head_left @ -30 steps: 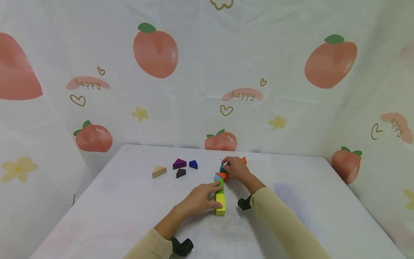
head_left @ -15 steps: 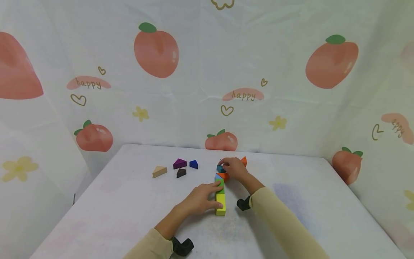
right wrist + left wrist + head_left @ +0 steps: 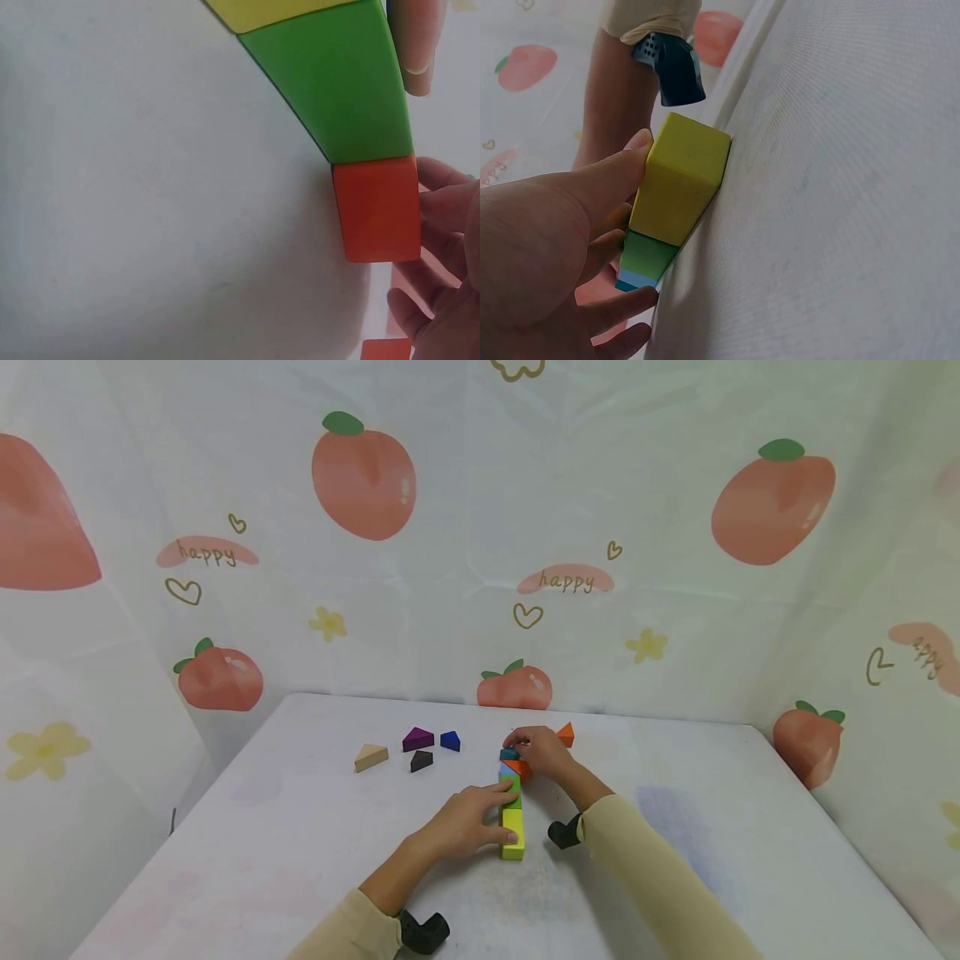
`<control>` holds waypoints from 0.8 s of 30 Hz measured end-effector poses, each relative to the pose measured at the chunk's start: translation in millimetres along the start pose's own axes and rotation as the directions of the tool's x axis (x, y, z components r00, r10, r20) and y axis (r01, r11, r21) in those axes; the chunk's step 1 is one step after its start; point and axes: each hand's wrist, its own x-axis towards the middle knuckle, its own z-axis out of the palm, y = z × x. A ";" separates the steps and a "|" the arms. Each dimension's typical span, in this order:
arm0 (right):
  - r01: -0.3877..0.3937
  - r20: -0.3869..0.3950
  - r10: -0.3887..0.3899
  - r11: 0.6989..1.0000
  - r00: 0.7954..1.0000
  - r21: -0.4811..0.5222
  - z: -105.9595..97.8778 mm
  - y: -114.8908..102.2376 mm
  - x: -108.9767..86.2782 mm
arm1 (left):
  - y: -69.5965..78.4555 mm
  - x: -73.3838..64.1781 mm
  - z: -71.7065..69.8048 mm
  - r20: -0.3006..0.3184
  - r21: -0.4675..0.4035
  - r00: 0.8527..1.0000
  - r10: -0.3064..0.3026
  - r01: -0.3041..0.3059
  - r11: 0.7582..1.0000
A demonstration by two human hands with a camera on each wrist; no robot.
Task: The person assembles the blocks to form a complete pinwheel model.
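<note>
In the head view my left hand lies along a row of blocks, its thumb on the yellow block and fingertips on the green block. Its fingers look fairly straight in the left wrist view. Beyond the green block sit a light blue triangular block and an orange-red triangular block, side by side. At the far end of the row, my right hand pinches a teal block, partly hidden by the fingers. The orange-red block meets the green one in the right wrist view.
An orange triangular block stands behind my right hand. To the left lie a natural wood triangle, a purple triangle, a black block and a blue block. A printed cloth hangs behind the white table.
The teal block has been turned and shifted by my right hand and now lines up with the far end of the row. My left hand has stayed on the blocks.
</note>
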 end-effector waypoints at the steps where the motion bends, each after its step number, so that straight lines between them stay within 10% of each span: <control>1: 0.006 0.001 -0.006 1.000 1.000 0.003 -0.1 -0.4 -0.3 | -0.2 0.1 0.1 -0.001 -0.001 1.000 -0.001 0.001 1.000; 24: -0.162 0.018 0.162 0.987 0.987 -0.002 -1.2 0.6 -2.5 | -0.2 0.7 -0.5 0.011 -0.014 1.000 -0.015 0.015 1.000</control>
